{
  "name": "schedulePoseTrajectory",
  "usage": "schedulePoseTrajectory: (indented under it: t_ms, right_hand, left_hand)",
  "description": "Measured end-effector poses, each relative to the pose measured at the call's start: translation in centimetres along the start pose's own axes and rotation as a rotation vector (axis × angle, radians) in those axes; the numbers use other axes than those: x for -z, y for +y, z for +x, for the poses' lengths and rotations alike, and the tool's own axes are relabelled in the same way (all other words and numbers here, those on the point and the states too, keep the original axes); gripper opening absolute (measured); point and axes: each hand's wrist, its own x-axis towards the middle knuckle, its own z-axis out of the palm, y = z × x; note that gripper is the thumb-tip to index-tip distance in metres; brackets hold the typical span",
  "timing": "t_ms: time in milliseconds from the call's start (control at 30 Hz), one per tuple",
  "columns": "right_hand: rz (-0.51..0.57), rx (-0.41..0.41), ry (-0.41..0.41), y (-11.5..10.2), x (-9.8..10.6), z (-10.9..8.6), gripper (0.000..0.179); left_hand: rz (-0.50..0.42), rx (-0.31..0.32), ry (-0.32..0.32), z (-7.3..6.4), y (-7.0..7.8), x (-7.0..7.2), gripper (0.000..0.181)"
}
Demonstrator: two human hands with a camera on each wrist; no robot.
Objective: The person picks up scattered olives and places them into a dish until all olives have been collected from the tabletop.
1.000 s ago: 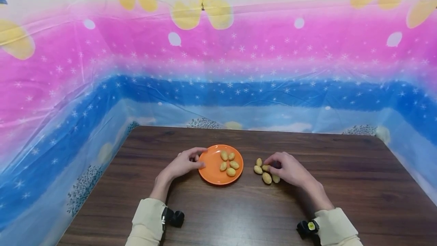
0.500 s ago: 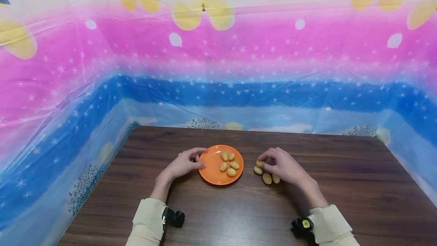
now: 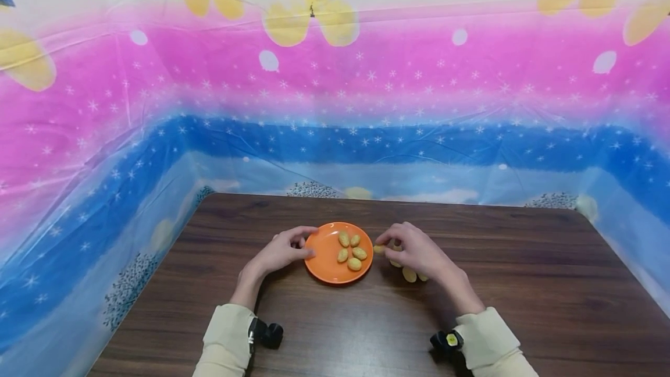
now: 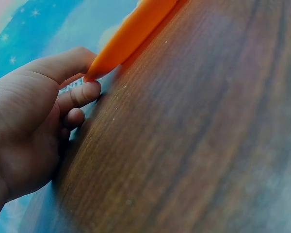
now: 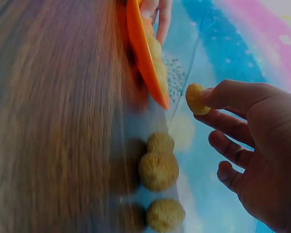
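Note:
My left hand (image 3: 277, 251) grips the left rim of a round orange plate (image 3: 323, 262), which lies on the table. In the left wrist view the plate's edge (image 4: 117, 52) sits between thumb and fingers. Several small, rough, yellow-brown oval pieces (image 3: 354, 263), like tiny potatoes, lie on the plate's right half. My right hand (image 3: 419, 252) pinches one such oval piece (image 5: 195, 99) between thumb and forefinger, just off the plate's right rim; its other fingers are spread. More oval pieces (image 5: 158, 171) lie on the table under this hand, partly hidden by it in the head view.
A dark brown wood-grain table (image 3: 335, 330) carries everything. Behind it and along its sides hangs a printed cloth (image 3: 335, 132) in pink, blue and white. A small black device (image 3: 269, 335) is strapped at each wrist, below cream sleeves (image 3: 225, 336).
My right hand has picked up an oval piece from the back of the group on the table and moved left with it to the plate's edge. The left hand and plate stay put.

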Motion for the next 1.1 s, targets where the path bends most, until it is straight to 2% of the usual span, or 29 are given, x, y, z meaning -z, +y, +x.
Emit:
schedulePoseTrajectory:
  t_ms: [300, 733, 1100]
  right_hand:
    - [-0.002, 0.073, 0.003, -1.6, -0.7, 0.8, 0.016]
    - [-0.013, 0.074, -0.056, -3.2, -2.0, 1.9, 0.015]
    - [0.012, 0.134, -0.100, -3.9, -3.6, 2.8, 0.016]
  left_hand:
    - [0.004, -0.006, 0.000, 0.1, 0.2, 0.0, 0.054]
    - [0.004, -0.005, 0.003, -0.1, 0.3, 0.0, 0.054]
    - [-0.005, -0.028, 0.002, 0.0, -0.1, -0.1, 0.054]
